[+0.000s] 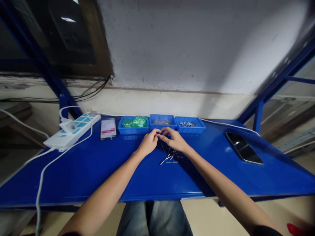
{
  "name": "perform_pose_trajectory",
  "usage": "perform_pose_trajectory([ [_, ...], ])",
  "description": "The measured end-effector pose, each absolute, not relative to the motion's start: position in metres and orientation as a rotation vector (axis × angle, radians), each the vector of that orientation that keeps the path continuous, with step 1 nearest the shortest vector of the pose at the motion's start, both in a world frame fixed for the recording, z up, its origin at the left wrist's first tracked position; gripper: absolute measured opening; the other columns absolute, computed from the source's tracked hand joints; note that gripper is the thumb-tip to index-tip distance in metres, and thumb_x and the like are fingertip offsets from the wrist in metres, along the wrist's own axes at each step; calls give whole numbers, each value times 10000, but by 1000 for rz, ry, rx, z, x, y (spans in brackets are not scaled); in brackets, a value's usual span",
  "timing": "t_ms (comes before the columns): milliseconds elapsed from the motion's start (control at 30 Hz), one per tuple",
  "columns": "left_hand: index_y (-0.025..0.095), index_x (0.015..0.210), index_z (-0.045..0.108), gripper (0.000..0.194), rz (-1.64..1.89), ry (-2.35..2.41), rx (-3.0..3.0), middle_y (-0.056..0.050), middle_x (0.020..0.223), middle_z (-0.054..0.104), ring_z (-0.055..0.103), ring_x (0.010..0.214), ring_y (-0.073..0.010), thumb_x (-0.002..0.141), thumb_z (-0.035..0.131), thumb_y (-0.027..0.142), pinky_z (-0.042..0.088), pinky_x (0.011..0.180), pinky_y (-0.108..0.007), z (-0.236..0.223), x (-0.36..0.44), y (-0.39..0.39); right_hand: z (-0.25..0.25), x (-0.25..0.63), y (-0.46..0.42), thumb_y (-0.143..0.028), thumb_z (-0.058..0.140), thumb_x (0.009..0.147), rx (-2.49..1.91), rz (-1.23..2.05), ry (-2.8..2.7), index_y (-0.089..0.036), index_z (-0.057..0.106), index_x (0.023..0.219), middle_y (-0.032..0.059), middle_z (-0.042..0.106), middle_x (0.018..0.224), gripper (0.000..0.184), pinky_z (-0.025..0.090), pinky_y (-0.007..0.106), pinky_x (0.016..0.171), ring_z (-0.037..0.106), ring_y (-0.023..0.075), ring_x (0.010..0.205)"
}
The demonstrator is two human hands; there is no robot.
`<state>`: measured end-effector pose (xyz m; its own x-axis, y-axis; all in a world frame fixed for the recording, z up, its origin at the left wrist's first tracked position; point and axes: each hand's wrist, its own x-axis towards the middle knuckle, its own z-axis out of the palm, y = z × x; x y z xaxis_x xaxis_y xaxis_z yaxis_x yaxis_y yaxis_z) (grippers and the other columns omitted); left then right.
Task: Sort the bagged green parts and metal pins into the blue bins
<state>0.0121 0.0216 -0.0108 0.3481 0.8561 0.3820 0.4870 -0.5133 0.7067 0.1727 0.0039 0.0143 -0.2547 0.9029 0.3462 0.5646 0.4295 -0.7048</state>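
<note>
My left hand [149, 141] and my right hand [173, 139] meet fingertip to fingertip in front of the middle blue bin [162, 126]. Both are closed in a pinch; what lies between the fingers is too small to make out. Below my right hand, several thin metal pins [168, 159] lie scattered on the blue table [118, 177]. Small metal parts fill the bottom of the right blue bin [193, 130]. The middle bin also holds small parts, partly hidden behind my hands. Green plastic packets [134, 122] lie in the left blue bin [133, 131].
A white power strip [71, 131] with a plugged-in adapter stands at the left, its white cable [41, 180] running over the table's front edge. A blurred card [108, 128] lies beside the left bin. A black phone [243, 149] rests at the right. Blue frame posts rise at both sides.
</note>
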Motion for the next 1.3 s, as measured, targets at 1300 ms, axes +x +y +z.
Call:
perform_pose_trajectory([
  [1300,161,594,565,416,1203,1281,2040,24,512,537,466,494,-100,852,452,468,319,517,-217,-6,17,17,12,176,-17,-284,433,902,-1231,185,-2121,-204,525,885,31,579,779,123,401,260,657,531,164,733],
])
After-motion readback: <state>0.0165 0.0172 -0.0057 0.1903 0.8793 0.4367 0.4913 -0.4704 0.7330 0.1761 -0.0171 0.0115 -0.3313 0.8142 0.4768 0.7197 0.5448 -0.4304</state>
